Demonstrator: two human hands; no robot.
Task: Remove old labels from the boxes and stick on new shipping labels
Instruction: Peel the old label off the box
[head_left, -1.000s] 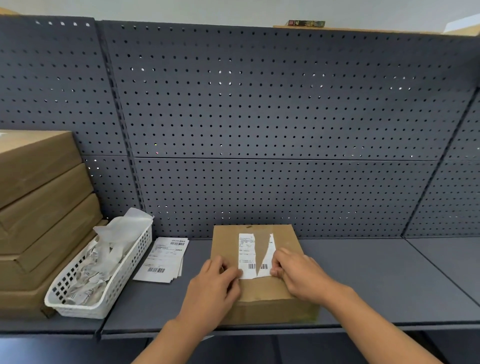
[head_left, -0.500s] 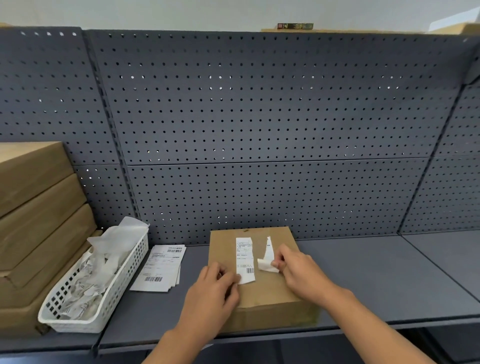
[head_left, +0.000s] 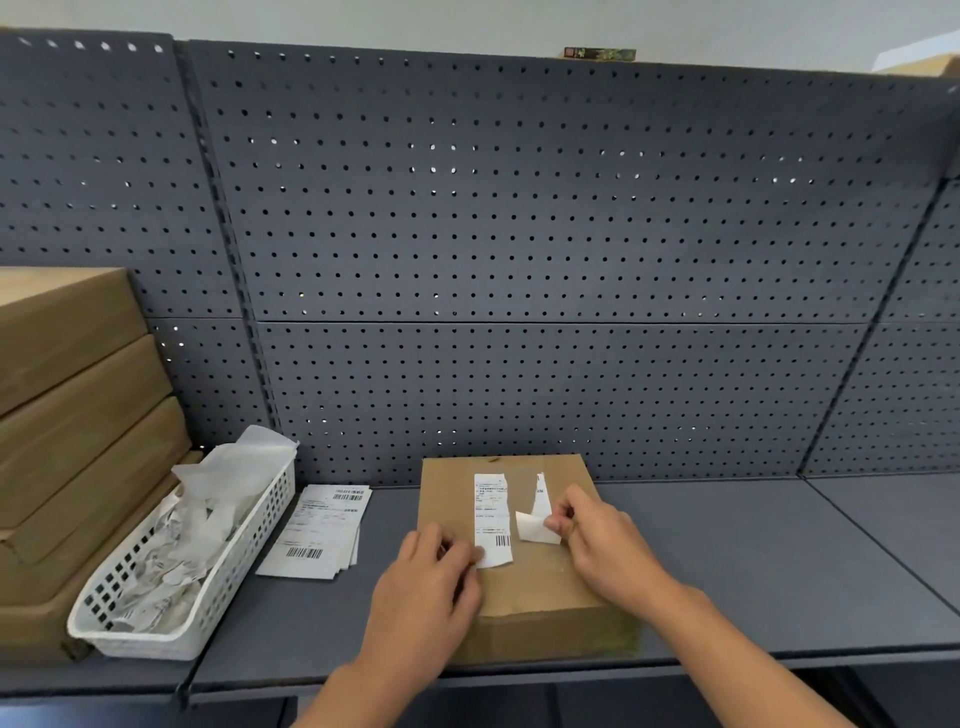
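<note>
Cardboard box (head_left: 545, 587) bore left strip (head_left: 492, 519) and right strip (head_left: 535, 526) of torn paper. Right hand (head_left: 608, 545) pinched the right strip; left hand (head_left: 431, 587) rested curled beside the left strip, grip unclear.

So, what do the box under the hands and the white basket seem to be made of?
The box looks like brown cardboard: matte, with a creased front edge. The white basket seems moulded plastic, smooth and faintly shiny, with a regular grid of holes in its wall.

the right hand (head_left: 602, 545) now pinches the right strip of the torn label (head_left: 532, 527) with its lower end peeled up off the box (head_left: 540, 592), no longer flat as a second ago.
</note>
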